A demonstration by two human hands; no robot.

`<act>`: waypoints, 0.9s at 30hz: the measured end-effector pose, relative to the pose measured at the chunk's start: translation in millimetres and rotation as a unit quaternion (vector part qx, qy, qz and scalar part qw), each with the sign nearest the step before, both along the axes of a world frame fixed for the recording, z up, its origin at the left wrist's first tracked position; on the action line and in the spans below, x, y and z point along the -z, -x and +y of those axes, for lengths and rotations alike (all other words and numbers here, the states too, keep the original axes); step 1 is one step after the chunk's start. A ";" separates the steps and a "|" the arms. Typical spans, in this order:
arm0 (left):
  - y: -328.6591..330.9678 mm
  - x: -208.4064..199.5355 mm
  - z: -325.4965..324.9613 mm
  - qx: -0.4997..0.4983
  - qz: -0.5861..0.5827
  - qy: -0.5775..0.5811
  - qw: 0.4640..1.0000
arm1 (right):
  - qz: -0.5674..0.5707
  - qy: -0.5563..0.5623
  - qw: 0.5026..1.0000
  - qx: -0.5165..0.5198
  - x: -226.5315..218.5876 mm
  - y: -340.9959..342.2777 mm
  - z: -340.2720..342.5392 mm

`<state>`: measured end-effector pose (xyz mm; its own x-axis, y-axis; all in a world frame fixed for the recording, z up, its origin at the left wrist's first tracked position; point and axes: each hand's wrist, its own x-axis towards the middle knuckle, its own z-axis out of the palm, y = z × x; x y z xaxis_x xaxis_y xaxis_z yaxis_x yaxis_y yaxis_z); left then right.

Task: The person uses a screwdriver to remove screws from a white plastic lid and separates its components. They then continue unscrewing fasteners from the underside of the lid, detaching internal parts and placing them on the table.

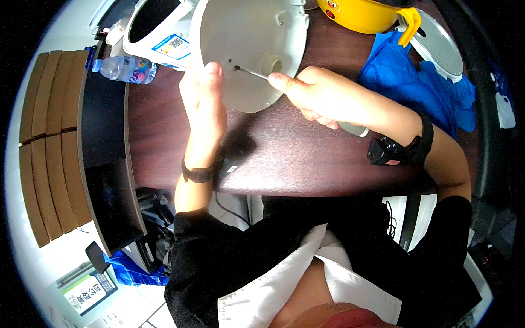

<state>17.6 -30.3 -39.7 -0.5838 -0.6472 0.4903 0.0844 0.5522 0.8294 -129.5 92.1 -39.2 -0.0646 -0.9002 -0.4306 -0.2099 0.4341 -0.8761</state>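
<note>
A white, round plastic housing (249, 33) stands tilted over the table, its hollow inside facing me. My left hand (205, 104) grips its left rim, the thumb up along the edge. My right hand (314, 98) is closed round a screwdriver (253, 72). The metal shaft points left, and its dark tip meets a small hole or screw spot on the housing's inner floor; which of the two I cannot tell. Most of the handle is hidden by my fingers. A short round collar (270, 63) rises inside the housing, close to the shaft.
The dark wooden table (295, 158) lies below. At the left are a water bottle (127, 70) and a white appliance part (158, 38) with a label. To the right, a blue cloth (421, 93), a clear lid (437, 49) and a yellow pot (358, 15) crowd the back.
</note>
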 end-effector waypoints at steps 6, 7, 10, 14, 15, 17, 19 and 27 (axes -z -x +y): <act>-1.6 1.7 -0.2 0.000 0.004 -0.067 0.998 | 0.019 0.022 1.000 -0.011 7.6 2.2 4.3; -1.8 3.6 -1.5 -0.004 0.005 -0.078 0.997 | 0.031 0.018 0.999 -0.007 6.1 2.4 6.0; -4.6 3.7 3.9 0.014 -0.001 -0.110 0.994 | 0.069 0.026 0.997 -0.008 -1.0 4.0 13.7; -2.7 -5.3 19.1 0.047 0.008 -0.135 0.990 | 0.111 0.059 0.992 -0.017 -5.1 5.3 23.2; -1.1 -7.7 22.9 0.050 0.011 -0.138 0.989 | 0.118 0.059 0.991 -0.012 -5.5 4.2 25.2; -2.8 -10.6 26.2 0.063 0.004 -0.127 0.990 | 0.134 0.086 0.987 -0.007 -6.1 1.9 27.4; -7.2 -10.9 25.9 0.079 -0.016 -0.104 0.991 | 0.144 0.105 0.984 -0.006 -5.6 0.8 28.4; -8.8 -8.7 25.2 0.086 -0.038 0.060 0.994 | 0.003 -0.064 0.998 -0.013 -18.3 -7.4 37.2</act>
<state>26.4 -5.1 -31.0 -0.7190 -0.4751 0.5073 0.1246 0.6300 0.7665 -122.1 129.3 -21.0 -0.0436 -0.8396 -0.5414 -0.2273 0.5360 -0.8130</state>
